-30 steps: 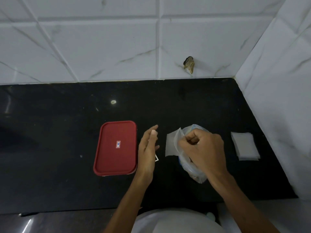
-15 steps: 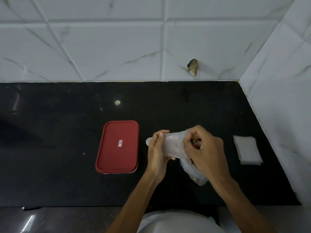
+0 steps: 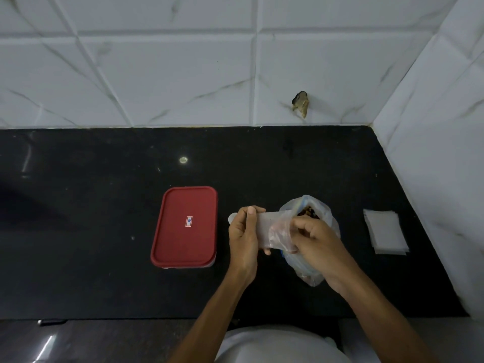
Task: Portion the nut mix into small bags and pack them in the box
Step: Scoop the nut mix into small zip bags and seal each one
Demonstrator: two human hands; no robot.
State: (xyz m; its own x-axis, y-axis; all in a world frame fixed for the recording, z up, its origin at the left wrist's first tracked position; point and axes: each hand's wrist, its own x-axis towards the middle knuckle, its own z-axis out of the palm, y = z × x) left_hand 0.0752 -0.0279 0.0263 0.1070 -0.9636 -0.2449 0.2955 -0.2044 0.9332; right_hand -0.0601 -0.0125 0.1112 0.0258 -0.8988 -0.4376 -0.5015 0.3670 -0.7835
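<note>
A small clear bag (image 3: 271, 229) is held between both hands above the black counter. My left hand (image 3: 245, 235) grips its left end, thumb on top. My right hand (image 3: 315, 243) pinches its right end with curled fingers. Behind and under my right hand stands the large plastic bag of nut mix (image 3: 310, 214), open at the top with brown nuts showing. The box with the red lid (image 3: 186, 226) lies shut to the left of my hands. A white spoon tip (image 3: 231, 218) shows just behind my left hand.
A stack of flat small bags (image 3: 385, 231) lies at the right near the tiled side wall (image 3: 432, 166). The black counter (image 3: 91, 218) runs back to a tiled wall. The counter's front edge lies near my body.
My left hand moved right and took hold of the small bag that my right hand held. The nut bag's open mouth now shows behind my right hand.
</note>
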